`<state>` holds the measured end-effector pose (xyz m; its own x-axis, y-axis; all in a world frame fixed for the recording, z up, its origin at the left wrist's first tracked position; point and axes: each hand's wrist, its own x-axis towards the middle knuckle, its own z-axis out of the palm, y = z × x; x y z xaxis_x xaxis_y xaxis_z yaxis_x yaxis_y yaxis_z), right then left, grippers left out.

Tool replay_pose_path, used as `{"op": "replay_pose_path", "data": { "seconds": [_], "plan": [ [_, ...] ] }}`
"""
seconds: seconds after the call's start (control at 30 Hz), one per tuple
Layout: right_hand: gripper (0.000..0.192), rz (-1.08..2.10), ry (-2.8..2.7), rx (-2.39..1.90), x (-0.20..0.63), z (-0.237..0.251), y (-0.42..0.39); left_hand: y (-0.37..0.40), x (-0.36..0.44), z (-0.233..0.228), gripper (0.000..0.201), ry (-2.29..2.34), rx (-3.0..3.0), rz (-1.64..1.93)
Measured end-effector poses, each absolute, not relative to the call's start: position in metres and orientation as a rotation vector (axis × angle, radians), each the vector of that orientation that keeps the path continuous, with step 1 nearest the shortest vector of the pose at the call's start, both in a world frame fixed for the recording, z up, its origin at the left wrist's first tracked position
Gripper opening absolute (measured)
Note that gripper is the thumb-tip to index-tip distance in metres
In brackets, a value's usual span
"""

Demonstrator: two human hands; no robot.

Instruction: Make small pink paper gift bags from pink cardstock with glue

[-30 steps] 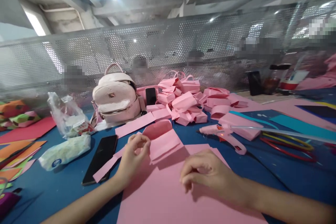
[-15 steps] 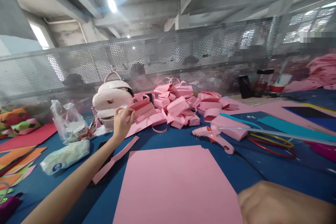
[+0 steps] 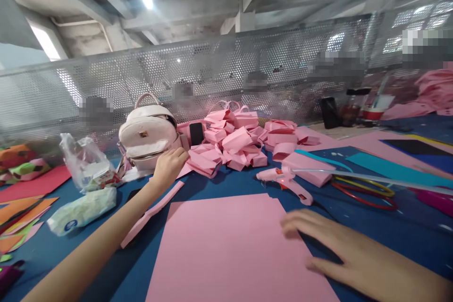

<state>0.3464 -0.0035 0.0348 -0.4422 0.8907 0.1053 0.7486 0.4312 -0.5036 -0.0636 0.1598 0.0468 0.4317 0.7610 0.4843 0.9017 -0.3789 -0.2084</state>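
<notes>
At the left side of a heap of pink paper bags (image 3: 240, 144), my left hand (image 3: 170, 166) has its fingers bent loosely, their tips beside a folded pink paper bag (image 3: 204, 159). No paper shows in its grip, though the fingertips are partly hidden. My right hand (image 3: 339, 250) is open, slightly blurred, thumb and fingers apart over the right edge of a large pink paper sheet (image 3: 226, 245). Beyond that hand lies a pink glue gun (image 3: 285, 181) with its cord. A pink paper strip (image 3: 152, 214) lies beneath and beside my left forearm.
A white backpack (image 3: 146, 137) stands behind my left hand. Left of it are a plastic bag (image 3: 85, 163) and a tissue pack (image 3: 83, 210). Coloured paper (image 3: 24, 219) lies far left. Right are coiled cords (image 3: 368, 191) and teal paper (image 3: 396, 167). A perforated metal screen (image 3: 219, 73) borders the table.
The pink bag my left hand held has come down onto the heap, and the fingers have loosened. My right hand has moved up and left over the sheet, its fingers spreading.
</notes>
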Motion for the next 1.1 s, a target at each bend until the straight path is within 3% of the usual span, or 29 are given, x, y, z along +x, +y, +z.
{"op": "replay_pose_path", "data": {
  "seconds": [0.07, 0.13, 0.4, 0.57, 0.63, 0.7, 0.83, 0.93, 1.03, 1.1],
  "plan": [
    [0.055, 0.737, -2.230, -1.412, 0.347, 0.024, 0.009, 0.150, -0.061, 0.047, 0.030, -1.454, -2.271, -0.373],
    [0.065, 0.990, -2.053, -1.354, 0.347, 0.018, 0.019, 0.144, -0.054, 0.047, 0.031, -1.503, -2.282, -0.345],
    [0.055, 1.496, -1.446, -1.253, 0.329, 0.045, 0.007, 0.138, -0.037, 0.047, 0.034, -1.709, -2.271, -0.404],
    [0.041, 1.504, -1.368, -1.178, 0.320, 0.041, 0.012, 0.103, -0.035, 0.049, 0.031, -1.803, -2.498, -0.344],
    [0.039, 1.531, -1.317, -1.106, 0.318, 0.032, 0.020, 0.083, -0.029, 0.048, 0.019, -1.767, -2.665, -0.343],
    [0.042, 1.572, -1.287, -1.031, 0.313, 0.023, 0.028, 0.067, -0.020, 0.044, 0.036, -1.709, -2.845, -0.378],
    [0.071, 1.631, -1.372, -0.986, 0.303, 0.017, 0.031, 0.061, -0.005, 0.033, 0.064, -1.708, -3.051, -0.510],
    [0.099, 1.641, -1.527, -1.033, 0.300, 0.020, 0.028, 0.070, -0.001, 0.027, 0.066, -1.728, -3.100, -0.662],
    [0.106, 1.546, -1.637, -1.142, 0.302, 0.024, 0.025, 0.076, 0.000, 0.025, 0.068, -1.733, -3.119, -0.810],
    [0.105, 1.454, -1.676, -1.216, 0.304, 0.025, 0.025, 0.077, 0.000, 0.026, 0.053, -1.746, -3.135, -0.877]
  ]
}}
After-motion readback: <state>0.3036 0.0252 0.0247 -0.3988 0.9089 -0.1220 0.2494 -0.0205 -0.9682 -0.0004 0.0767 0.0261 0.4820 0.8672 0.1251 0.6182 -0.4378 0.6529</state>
